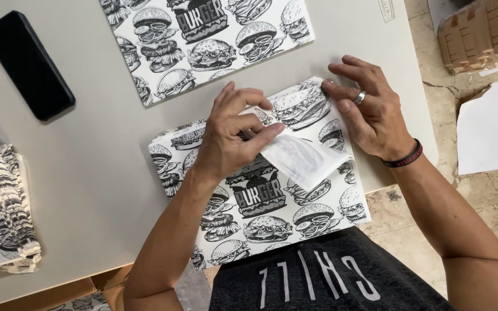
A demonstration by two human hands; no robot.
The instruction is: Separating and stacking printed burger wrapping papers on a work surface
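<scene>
at the bench edge before you, your left hand pinches the folded-over white flap of a burger-printed paper sheet. your right hand, fingers spread flat, presses its top corner. a black phone lies well apart.

One camera only, worn on the head. It looks steeply down over the chest onto the bench and sits close: the forearms enter from the bottom edge, and the left hand and right hand lie near frame centre. The far side of the bench runs along the top of the frame (cut off there). The bench's right edge and a strip of floor show at right. No second view exists, so no overlap applies.
</scene>
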